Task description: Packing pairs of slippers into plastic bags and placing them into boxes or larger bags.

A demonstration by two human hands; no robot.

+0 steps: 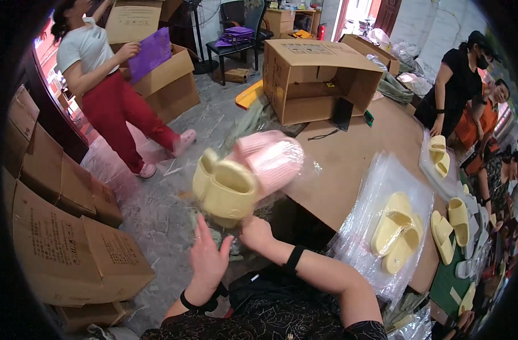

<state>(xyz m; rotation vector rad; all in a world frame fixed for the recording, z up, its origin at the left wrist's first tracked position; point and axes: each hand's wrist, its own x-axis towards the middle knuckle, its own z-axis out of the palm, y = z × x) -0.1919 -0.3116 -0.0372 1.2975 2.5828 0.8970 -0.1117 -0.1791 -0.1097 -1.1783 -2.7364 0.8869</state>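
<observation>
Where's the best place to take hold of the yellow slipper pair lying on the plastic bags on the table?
Probably at the heel ends of the yellow slipper pair, coming from the person's side. The two lie side by side, touching, heels toward the near table edge, so one hand could pinch both soles together. The slick plastic bags beneath may slide.

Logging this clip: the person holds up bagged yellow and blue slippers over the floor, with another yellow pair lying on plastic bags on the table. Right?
Not quite: the head view shows the held slippers are yellow and pink, not blue. The other yellow pair does lie on plastic bags on the table.
</observation>
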